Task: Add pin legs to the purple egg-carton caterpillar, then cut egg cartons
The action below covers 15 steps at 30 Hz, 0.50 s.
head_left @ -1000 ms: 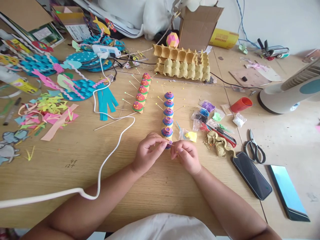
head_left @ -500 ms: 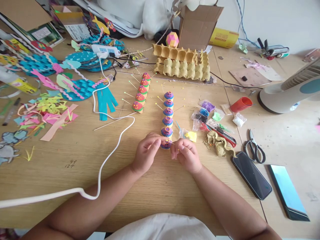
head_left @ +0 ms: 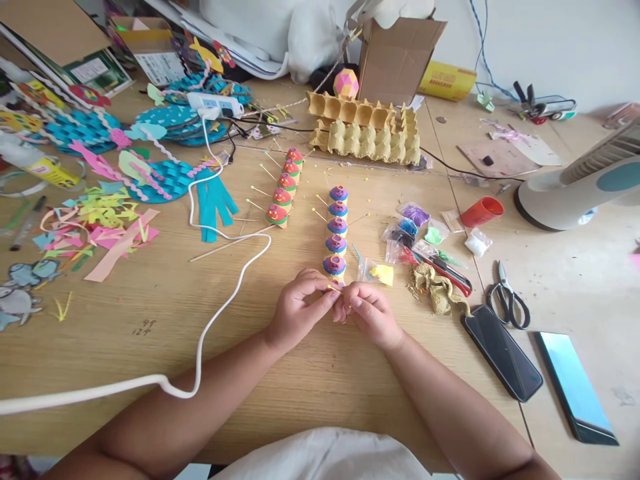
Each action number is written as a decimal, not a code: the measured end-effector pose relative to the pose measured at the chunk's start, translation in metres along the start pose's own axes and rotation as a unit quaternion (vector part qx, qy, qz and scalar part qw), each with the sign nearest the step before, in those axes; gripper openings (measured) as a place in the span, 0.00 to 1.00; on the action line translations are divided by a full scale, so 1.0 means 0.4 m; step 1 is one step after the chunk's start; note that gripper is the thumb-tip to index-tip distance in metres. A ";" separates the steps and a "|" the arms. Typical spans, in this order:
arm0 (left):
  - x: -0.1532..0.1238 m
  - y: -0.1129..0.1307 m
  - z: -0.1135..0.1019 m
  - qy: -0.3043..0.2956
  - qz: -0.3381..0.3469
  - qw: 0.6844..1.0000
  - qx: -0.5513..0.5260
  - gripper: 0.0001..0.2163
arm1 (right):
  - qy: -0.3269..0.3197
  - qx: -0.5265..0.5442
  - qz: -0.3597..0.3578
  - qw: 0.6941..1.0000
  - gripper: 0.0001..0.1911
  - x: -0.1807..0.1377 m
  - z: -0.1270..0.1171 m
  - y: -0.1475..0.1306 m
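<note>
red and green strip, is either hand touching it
No, the left hand and right hand are at the near end of the purple and blue strip, apart from the red and green strip.

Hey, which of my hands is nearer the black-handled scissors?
Right. The right hand is to the left of the scissors; the left hand is farther left.

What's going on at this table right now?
A person's left hand and right hand are close together at the near end of a blue-and-purple segmented row, with a thin yellow-tipped stick at their fingertips; I can't tell which hand's grip has it. Similar sticks jut from the row's far part. A red-and-green row lies to its left, farther away, with sticks too.
</note>
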<state>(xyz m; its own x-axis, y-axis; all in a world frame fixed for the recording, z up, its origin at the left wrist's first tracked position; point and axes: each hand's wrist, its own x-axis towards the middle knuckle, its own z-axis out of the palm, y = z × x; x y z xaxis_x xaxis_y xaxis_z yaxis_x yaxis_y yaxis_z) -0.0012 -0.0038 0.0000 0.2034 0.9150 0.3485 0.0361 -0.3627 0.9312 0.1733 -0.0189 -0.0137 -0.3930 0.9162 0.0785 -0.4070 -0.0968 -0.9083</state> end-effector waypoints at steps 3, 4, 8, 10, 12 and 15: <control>0.000 -0.008 -0.004 0.039 -0.020 0.999 -0.011 0.04 | 0.017 -0.015 -0.013 1.000 0.16 0.006 0.002 -0.009; 0.001 -0.013 -0.005 0.064 -0.034 0.997 -0.016 0.04 | 0.035 -0.018 -0.017 0.999 0.15 0.008 0.003 -0.013; 0.009 -0.036 -0.004 0.177 -0.105 0.976 -0.068 0.08 | 0.133 -0.036 -0.038 0.990 0.12 0.021 0.001 -0.024; 0.015 -0.045 -0.002 0.199 -0.116 0.969 -0.090 0.09 | 0.176 -0.051 -0.048 0.982 0.11 0.027 -0.001 -0.025; 0.022 -0.051 -0.001 0.200 -0.117 0.968 -0.097 0.09 | 0.208 -0.067 -0.051 0.974 0.12 0.030 -0.002 -0.026; 0.033 -0.053 -0.001 0.194 -0.116 0.970 -0.094 0.09 | 0.240 -0.093 -0.049 0.965 0.13 0.034 -0.001 -0.032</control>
<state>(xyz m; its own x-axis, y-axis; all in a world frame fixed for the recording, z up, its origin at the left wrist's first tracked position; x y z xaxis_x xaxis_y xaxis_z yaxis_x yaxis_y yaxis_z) 0.0002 0.0161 -0.0149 -0.1738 0.9789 0.1072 -0.1497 -0.1338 0.9796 0.1733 -0.0050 -0.0011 0.0841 0.9964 0.0087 -0.2492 0.0295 -0.9680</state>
